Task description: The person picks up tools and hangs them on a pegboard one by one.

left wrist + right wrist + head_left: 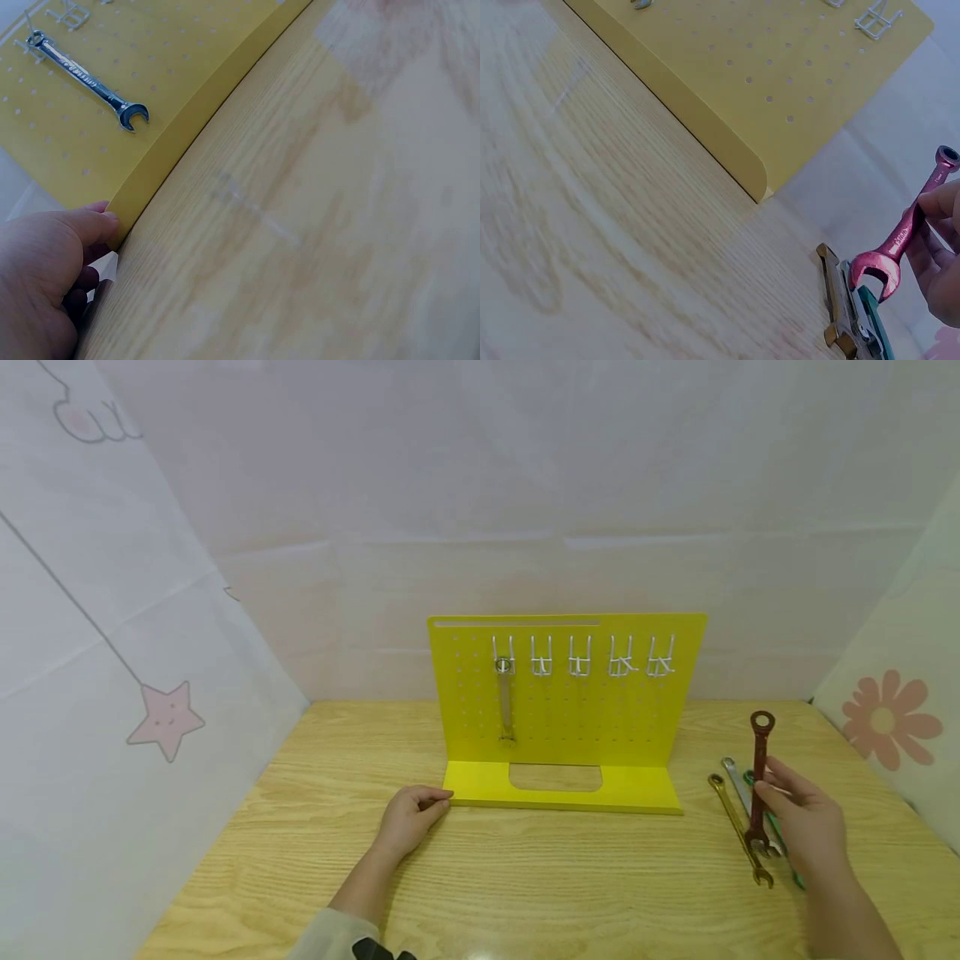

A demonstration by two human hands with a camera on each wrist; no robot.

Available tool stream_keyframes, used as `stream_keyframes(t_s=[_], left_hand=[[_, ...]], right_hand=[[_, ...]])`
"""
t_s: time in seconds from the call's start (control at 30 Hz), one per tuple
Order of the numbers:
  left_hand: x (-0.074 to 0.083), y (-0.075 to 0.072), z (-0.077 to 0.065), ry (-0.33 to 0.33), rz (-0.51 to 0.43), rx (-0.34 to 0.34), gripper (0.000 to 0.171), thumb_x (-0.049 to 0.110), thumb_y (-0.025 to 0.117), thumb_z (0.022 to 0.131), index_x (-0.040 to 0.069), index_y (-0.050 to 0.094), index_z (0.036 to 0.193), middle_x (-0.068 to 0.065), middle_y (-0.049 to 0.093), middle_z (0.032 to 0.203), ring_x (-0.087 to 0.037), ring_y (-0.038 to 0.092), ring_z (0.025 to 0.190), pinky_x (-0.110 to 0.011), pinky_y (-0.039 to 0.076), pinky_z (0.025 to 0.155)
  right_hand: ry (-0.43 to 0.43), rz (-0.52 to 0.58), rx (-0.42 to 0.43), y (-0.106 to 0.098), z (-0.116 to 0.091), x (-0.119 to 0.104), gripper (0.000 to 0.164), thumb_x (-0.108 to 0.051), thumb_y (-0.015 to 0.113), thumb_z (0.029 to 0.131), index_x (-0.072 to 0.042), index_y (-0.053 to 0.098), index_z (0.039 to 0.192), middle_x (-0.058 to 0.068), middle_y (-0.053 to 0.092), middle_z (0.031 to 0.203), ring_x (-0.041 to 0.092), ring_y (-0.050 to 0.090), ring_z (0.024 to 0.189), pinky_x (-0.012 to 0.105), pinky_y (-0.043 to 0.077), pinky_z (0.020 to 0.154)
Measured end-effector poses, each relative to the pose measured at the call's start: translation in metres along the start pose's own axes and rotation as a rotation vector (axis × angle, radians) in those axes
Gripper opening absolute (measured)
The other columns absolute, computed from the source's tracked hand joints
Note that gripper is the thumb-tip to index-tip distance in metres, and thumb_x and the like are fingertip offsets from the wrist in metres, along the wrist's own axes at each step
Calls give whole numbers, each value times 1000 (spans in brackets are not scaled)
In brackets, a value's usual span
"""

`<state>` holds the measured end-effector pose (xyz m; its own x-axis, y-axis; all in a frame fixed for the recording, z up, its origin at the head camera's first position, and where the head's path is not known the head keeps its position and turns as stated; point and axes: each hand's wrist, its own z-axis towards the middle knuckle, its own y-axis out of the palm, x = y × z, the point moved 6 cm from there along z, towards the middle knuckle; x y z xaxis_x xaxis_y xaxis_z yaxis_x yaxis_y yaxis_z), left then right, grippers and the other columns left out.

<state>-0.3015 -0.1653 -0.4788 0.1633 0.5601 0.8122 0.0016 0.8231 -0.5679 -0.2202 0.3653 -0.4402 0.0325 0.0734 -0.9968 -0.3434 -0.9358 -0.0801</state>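
A yellow pegboard stand [592,714] stands upright on the table, with its base lip toward me. My left hand [408,820] pinches the base's near left corner between thumb and fingers. From the leftmost hook hangs a silver combination wrench [505,703], ring end up. Off to the right, my right hand [808,827] grips a red combination wrench [760,752] by its shank, ring end up and open jaw down. Just below and behind it lie a gold wrench [732,818], a second silver wrench [738,787] and a green wrench [782,843], partly covered by the red one and the hand.
Several white wire hooks [578,662] line the upper part of the pegboard; only the leftmost carries a wrench. The wood-grain table [570,885] extends in front. Pale printed cloth [525,485] hangs behind and on both sides.
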Motion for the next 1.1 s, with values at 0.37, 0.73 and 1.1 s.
stream_keyframes(t_s=[0.37, 0.73, 1.1], left_hand=[[1, 0, 0, 12, -10, -2, 14, 11, 69, 91, 11, 77, 102, -4, 72, 103, -10, 59, 84, -23, 48, 73], [1, 0, 0, 25, -19, -7, 15, 10, 69, 90, 10, 77, 103, -4, 72, 101, -9, 58, 82, -22, 48, 71], [1, 0, 1, 26, 1, 2, 14, 11, 69, 90, 10, 77, 102, -4, 72, 103, -10, 58, 84, -24, 47, 73]], right_hand=[[-76, 101, -30, 22, 1, -10, 51, -17, 70, 91, -21, 56, 140, -24, 63, 95, -10, 63, 83, 10, 52, 69], [-146, 78, -84, 51, -2, -25, 47, -15, 68, 93, -17, 57, 138, -22, 63, 98, -7, 64, 84, 12, 53, 71], [-149, 10, -165, 77, -3, -35, 52, -19, 66, 95, -11, 49, 144, -20, 61, 102, -6, 65, 88, 14, 54, 74]])
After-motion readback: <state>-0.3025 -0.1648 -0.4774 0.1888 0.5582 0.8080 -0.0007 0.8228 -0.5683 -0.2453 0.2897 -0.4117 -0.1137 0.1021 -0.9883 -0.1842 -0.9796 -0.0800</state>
